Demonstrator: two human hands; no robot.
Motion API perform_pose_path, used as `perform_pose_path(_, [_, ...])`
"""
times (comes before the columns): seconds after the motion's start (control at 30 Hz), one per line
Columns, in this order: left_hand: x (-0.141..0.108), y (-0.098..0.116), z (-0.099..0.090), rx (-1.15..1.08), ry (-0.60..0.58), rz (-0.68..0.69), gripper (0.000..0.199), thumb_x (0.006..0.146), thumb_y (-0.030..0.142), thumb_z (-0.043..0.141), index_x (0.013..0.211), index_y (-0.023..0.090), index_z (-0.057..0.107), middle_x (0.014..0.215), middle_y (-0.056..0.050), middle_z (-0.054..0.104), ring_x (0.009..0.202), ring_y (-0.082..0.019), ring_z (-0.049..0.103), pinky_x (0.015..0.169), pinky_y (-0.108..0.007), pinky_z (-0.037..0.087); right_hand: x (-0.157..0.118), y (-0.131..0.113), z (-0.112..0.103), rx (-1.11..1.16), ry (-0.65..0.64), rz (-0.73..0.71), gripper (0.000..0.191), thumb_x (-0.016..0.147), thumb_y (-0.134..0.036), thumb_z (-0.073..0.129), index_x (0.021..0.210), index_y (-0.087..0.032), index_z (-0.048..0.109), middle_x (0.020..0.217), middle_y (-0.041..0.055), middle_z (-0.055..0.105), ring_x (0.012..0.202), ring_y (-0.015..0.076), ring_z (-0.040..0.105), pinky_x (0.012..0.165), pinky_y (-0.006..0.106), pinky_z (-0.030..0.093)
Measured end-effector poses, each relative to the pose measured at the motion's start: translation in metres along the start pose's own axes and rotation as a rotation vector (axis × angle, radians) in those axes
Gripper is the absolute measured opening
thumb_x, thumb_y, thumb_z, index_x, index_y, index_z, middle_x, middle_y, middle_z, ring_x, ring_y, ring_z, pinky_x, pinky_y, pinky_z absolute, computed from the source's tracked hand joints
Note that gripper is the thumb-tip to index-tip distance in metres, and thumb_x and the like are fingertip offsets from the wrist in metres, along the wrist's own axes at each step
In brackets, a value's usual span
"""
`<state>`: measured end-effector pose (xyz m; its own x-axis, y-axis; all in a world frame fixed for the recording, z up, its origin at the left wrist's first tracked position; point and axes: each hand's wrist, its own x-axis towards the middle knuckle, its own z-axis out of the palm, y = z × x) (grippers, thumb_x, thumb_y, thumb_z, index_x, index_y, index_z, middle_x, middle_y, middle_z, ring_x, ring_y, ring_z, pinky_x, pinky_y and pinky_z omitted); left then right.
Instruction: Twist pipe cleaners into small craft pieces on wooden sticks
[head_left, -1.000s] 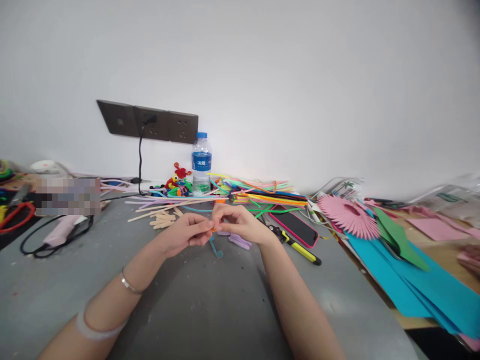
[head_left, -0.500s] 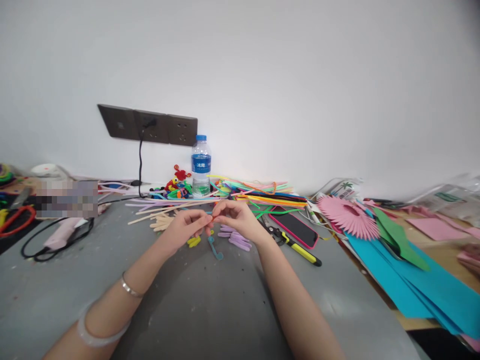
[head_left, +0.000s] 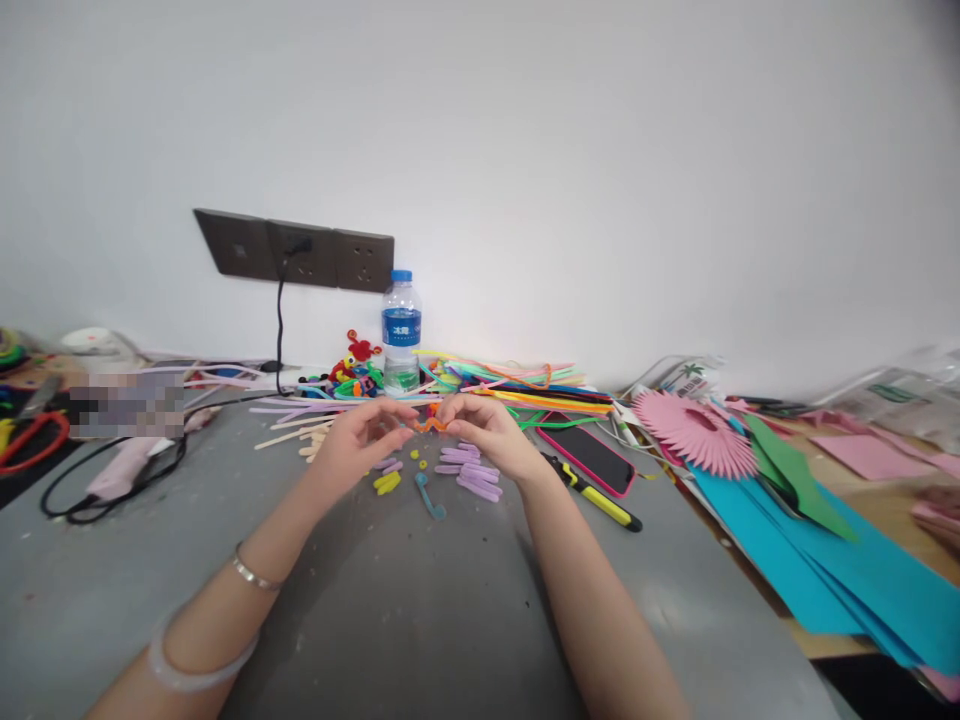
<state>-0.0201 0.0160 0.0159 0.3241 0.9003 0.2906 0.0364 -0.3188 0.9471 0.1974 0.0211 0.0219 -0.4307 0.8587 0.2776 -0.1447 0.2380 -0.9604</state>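
Note:
Between my two hands is a short, wavy orange pipe cleaner (head_left: 430, 426). My left hand (head_left: 365, 440) pinches its left end with thumb and fingertips. At the other end my right hand (head_left: 489, 432) pinches it too. Below them on the grey table lie a curled blue pipe cleaner piece (head_left: 429, 497), folded yellow pieces (head_left: 387, 483) and a group of purple folded pieces (head_left: 477, 474). Two tiny yellow bits (head_left: 423, 464) rest between these groups. Beige pipe cleaners are partly hidden behind my left hand.
Yellow-handled pliers (head_left: 600, 500) and a pink-cased phone (head_left: 589, 455) lie right of my hands. A water bottle (head_left: 402, 335) stands by the wall beside bundled pipe cleaners (head_left: 540, 390). A corded pink tool (head_left: 127, 468) is left; blue paper sheets (head_left: 840, 560) are right.
My hands have moved slightly apart, the left one to the left. More of the orange pipe cleaner now shows between them, and so do the small yellow bits beneath.

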Motion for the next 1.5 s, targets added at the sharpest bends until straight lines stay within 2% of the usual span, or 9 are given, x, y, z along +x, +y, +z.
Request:
perform_pose_path(0.2, [0.001, -0.005, -0.001, 0.109, -0.018, 0.211, 0.015, 0.081, 0.036, 0.075, 0.083, 0.021, 0.074, 0.087, -0.005, 0.068, 0.079, -0.017, 0.059, 0.064, -0.027, 0.044, 0.0, 0.008, -0.002, 0.069, -0.082, 0.036, 0.031, 0.08, -0.045, 0.077, 0.082, -0.017, 0.064, 0.08, 0.0008, 0.061, 0.073, 0.0131, 0.058, 0.074, 0.027, 0.049])
perform_pose_path(0.33, [0.0, -0.005, -0.002, 0.186, -0.034, 0.262, 0.015, 0.084, 0.036, 0.072, 0.082, 0.021, 0.075, 0.091, -0.006, 0.066, 0.079, -0.016, 0.059, 0.064, -0.026, 0.045, -0.001, 0.008, -0.002, 0.119, -0.086, 0.062, 0.029, 0.081, -0.042, 0.077, 0.09, -0.018, 0.065, 0.085, 0.0007, 0.063, 0.076, 0.0123, 0.06, 0.076, 0.026, 0.049])
perform_pose_path(0.47, [-0.001, -0.001, -0.002, 0.264, -0.017, 0.292, 0.018, 0.086, 0.038, 0.069, 0.083, 0.022, 0.077, 0.097, -0.006, 0.065, 0.083, -0.017, 0.059, 0.064, -0.026, 0.046, -0.001, 0.007, 0.004, 0.14, -0.088, 0.049, 0.034, 0.073, -0.034, 0.085, 0.097, -0.019, 0.066, 0.092, 0.001, 0.064, 0.08, 0.0127, 0.062, 0.073, 0.024, 0.05])
perform_pose_path(0.6, [-0.002, 0.001, 0.0, 0.309, 0.024, 0.3, 0.02, 0.086, 0.039, 0.068, 0.081, 0.022, 0.077, 0.099, -0.007, 0.063, 0.089, -0.019, 0.059, 0.062, -0.025, 0.047, 0.0, 0.007, 0.013, 0.06, -0.003, -0.002, 0.027, 0.073, -0.035, 0.084, 0.089, -0.019, 0.069, 0.085, 0.0011, 0.066, 0.076, 0.0134, 0.062, 0.071, 0.026, 0.049])
perform_pose_path(0.77, [-0.001, -0.003, -0.001, 0.34, 0.1, 0.386, 0.011, 0.087, 0.028, 0.068, 0.083, 0.021, 0.075, 0.103, -0.006, 0.062, 0.08, -0.014, 0.057, 0.06, -0.025, 0.044, 0.002, 0.005, 0.02, -0.043, 0.105, -0.063, 0.026, 0.073, -0.037, 0.084, 0.086, -0.019, 0.071, 0.086, 0.0028, 0.069, 0.078, 0.0155, 0.062, 0.073, 0.029, 0.05])
perform_pose_path(1.03, [-0.001, -0.005, -0.001, 0.423, 0.196, 0.473, 0.007, 0.087, 0.022, 0.069, 0.081, 0.022, 0.074, 0.106, -0.003, 0.063, 0.074, -0.011, 0.054, 0.057, -0.024, 0.043, 0.004, 0.006, 0.025, -0.041, 0.153, -0.117, 0.021, 0.072, -0.037, 0.084, 0.078, -0.021, 0.071, 0.082, 0.0025, 0.071, 0.08, 0.0173, 0.064, 0.075, 0.031, 0.051])
perform_pose_path(1.23, [0.0, -0.005, -0.002, 0.45, 0.189, 0.525, 0.005, 0.085, 0.022, 0.071, 0.082, 0.022, 0.075, 0.107, -0.003, 0.061, 0.076, -0.012, 0.056, 0.058, -0.024, 0.046, 0.004, 0.004, 0.027, 0.061, 0.147, 0.009, 0.027, 0.076, -0.043, 0.08, 0.089, -0.021, 0.071, 0.086, 0.002, 0.071, 0.076, 0.0157, 0.066, 0.076, 0.031, 0.053])
perform_pose_path(1.37, [0.0, -0.005, -0.002, 0.51, 0.2, 0.547, 0.006, 0.086, 0.022, 0.07, 0.081, 0.022, 0.074, 0.106, -0.004, 0.062, 0.081, -0.014, 0.058, 0.063, -0.026, 0.05, 0.003, 0.004, 0.026, 0.06, 0.104, 0.109, 0.028, 0.08, -0.045, 0.076, 0.082, -0.018, 0.067, 0.073, -0.0005, 0.067, 0.068, 0.0122, 0.061, 0.069, 0.026, 0.048])
perform_pose_path(1.5, [0.0, -0.004, 0.0, 0.539, 0.207, 0.567, 0.006, 0.087, 0.022, 0.069, 0.082, 0.022, 0.074, 0.107, -0.004, 0.062, 0.083, -0.015, 0.058, 0.069, -0.029, 0.052, 0.002, 0.009, 0.023, 0.127, 0.068, 0.192, 0.031, 0.081, -0.046, 0.075, 0.081, -0.017, 0.065, 0.073, -0.001, 0.065, 0.065, 0.01, 0.056, 0.065, 0.023, 0.044])
